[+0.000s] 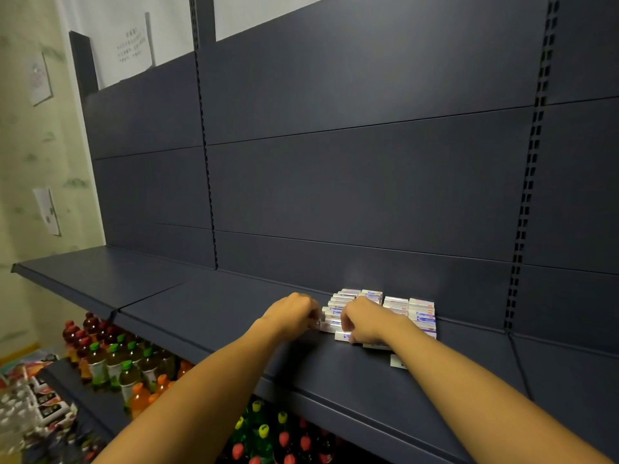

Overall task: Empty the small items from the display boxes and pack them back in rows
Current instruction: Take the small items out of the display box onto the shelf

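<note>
Several small white-and-blue boxes (420, 313) stand packed in rows on the dark blue shelf (214, 309), against its back panel. My left hand (294, 311) presses its curled fingers against the left end of the front rows. My right hand (366, 321) is closed over a small white box (340, 335) at the front of the group. One more small box (398, 361) lies alone on the shelf, partly hidden under my right forearm. No separate display box is visible.
The shelf runs far to the left and right of the boxes. Below it, a lower shelf holds bottled drinks (117, 360) with green, orange and red contents. Packaged goods (30, 403) lie at the lower left. Papers hang on the left wall.
</note>
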Demonstrator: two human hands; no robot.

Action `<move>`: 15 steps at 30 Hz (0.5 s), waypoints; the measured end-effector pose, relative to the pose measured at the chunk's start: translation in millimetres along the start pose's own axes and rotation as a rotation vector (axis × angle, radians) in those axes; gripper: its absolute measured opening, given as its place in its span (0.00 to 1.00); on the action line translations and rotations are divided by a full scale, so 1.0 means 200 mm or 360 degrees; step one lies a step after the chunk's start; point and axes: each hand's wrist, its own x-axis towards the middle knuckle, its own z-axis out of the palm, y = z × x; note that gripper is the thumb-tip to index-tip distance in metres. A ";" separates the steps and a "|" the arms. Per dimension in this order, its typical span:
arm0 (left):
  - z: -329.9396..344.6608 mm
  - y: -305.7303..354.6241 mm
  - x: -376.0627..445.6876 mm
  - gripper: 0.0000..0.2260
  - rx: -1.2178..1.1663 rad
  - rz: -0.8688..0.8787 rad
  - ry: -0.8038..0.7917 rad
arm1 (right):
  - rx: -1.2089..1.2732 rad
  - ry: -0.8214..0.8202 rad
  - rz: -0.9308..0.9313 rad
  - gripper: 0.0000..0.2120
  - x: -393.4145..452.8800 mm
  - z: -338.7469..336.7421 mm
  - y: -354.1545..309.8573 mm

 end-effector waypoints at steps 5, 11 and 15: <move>-0.01 -0.06 -0.02 0.09 -0.0003 0.0034 0.0016 | 0.0091 0.0023 0.0150 0.14 0.01 0.02 -0.06; 0.01 -0.11 0.00 0.08 -0.0059 0.0091 0.0014 | 0.0147 0.0094 0.0322 0.15 0.01 0.05 -0.12; 0.01 -0.11 0.02 0.09 -0.0077 0.0132 -0.0016 | 0.0132 0.0173 0.0425 0.11 0.00 0.08 -0.16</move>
